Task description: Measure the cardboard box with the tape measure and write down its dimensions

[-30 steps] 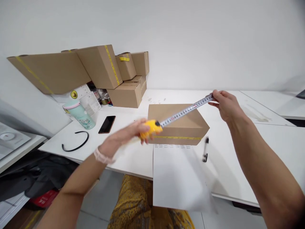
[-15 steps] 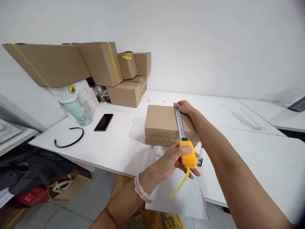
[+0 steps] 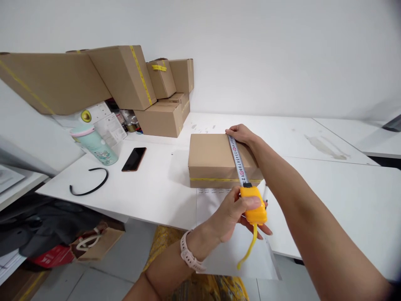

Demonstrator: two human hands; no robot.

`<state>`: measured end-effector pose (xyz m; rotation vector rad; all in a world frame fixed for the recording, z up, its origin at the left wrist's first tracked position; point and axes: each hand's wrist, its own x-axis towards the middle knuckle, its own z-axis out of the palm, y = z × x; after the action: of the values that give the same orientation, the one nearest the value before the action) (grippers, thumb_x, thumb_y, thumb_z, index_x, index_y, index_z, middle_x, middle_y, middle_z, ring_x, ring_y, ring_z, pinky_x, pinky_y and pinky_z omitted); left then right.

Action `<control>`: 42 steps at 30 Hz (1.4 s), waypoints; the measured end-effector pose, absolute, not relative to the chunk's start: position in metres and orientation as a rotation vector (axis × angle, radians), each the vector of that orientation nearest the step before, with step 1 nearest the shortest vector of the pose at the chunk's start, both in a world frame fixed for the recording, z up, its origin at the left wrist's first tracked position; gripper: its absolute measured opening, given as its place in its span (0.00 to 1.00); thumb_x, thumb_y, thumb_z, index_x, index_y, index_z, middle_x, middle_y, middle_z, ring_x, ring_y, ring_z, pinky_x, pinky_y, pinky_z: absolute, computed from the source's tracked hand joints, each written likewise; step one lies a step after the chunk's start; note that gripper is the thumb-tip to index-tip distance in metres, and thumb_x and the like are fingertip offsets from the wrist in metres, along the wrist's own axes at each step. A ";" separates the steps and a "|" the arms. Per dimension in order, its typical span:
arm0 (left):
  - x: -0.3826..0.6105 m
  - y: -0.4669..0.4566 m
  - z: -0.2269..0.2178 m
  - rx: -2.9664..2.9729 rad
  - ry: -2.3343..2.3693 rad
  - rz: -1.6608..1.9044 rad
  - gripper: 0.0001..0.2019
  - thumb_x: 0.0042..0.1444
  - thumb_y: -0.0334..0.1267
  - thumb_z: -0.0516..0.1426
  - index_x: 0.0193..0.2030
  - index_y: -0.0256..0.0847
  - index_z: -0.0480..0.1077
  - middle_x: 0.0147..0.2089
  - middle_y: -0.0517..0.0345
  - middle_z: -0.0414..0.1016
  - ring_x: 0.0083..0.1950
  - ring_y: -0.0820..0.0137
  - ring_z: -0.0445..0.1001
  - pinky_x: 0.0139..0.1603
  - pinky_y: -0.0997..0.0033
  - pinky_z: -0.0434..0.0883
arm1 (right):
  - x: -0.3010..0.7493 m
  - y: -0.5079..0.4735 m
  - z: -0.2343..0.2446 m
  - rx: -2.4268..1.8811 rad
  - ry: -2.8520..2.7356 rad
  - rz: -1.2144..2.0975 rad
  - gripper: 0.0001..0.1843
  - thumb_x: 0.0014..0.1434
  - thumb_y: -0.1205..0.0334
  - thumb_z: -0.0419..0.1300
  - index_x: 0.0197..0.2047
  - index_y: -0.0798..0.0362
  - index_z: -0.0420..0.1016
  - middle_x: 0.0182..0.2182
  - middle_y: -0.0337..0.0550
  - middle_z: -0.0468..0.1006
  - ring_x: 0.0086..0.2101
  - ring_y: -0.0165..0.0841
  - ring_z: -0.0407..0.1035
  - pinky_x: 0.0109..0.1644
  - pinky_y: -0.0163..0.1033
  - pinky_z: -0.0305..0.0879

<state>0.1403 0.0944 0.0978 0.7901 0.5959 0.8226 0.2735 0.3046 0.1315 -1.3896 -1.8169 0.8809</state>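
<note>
**Tape stretched over a box, one hand at each end**

The left hand (image 3: pixel 230 217) is wrapped round the yellow tape measure (image 3: pixel 259 215), its thumb lying over the top of the case and its fingers underneath. The yellow cord (image 3: pixel 249 251) hangs from the case, just on the near side of that hand. A pale watch (image 3: pixel 188 251) sits on the wrist behind it.

From the case, the blade (image 3: pixel 237 161) runs away from the left hand and across the top of the box (image 3: pixel 209 151) to the right hand (image 3: pixel 242 133). The right hand is nearly closed, fingertips pinching the blade's end at the far edge of the box. The box lies flat on the table (image 3: pixel 156 188), beyond the left hand and below the right; most of its top shows to the left of the right hand. The case is on the near side of the box, apart from its front face.

Below the left hand is a sheet of paper (image 3: pixel 228 261), with writing near the box. Well to the left of both hands lie the phone (image 3: pixel 134 159) and, farther out, the bottle (image 3: pixel 97 145). Stacked cartons (image 3: pixel 158 121) stand beyond them, against the wall.
</note>
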 end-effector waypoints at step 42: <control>0.055 0.083 0.105 1.348 0.841 1.187 0.34 0.48 0.45 0.70 0.60 0.47 0.62 0.44 0.57 0.73 0.37 0.68 0.76 0.36 0.67 0.76 | 0.313 0.284 0.138 -1.321 -2.070 -0.065 0.20 0.70 0.58 0.42 0.48 0.48 0.75 0.48 0.51 0.80 0.49 0.48 0.70 0.58 0.56 0.60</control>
<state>0.0552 0.0830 0.1055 1.3482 0.8407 1.1873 0.3131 0.2841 0.1375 -1.3212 -2.0704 -0.0645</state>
